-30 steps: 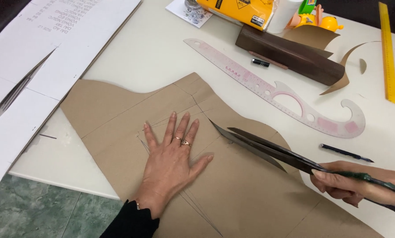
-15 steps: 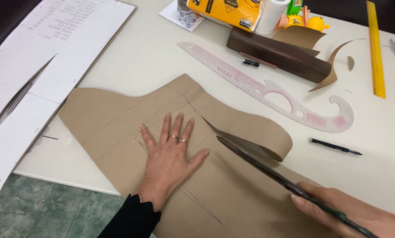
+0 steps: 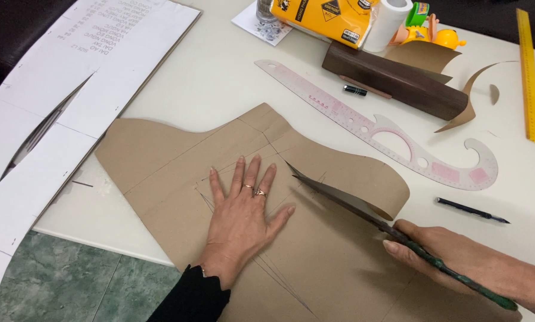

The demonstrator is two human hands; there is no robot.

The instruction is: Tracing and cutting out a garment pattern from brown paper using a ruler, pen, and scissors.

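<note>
On brown paper (image 3: 178,161), left hand (image 3: 243,217) lies flat; right hand (image 3: 452,253) apparently grips scissors (image 3: 345,203).

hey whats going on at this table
A person is cutting a sheet of brown pattern paper with long scissors. The right hand works the scissors, blades partly into the sheet, while the left hand lies flat on it. A pink curved ruler and a pen lie nearby.

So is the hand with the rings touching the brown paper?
Touching. The head view shows the left hand lying flat, palm down, on the brown paper.
</note>
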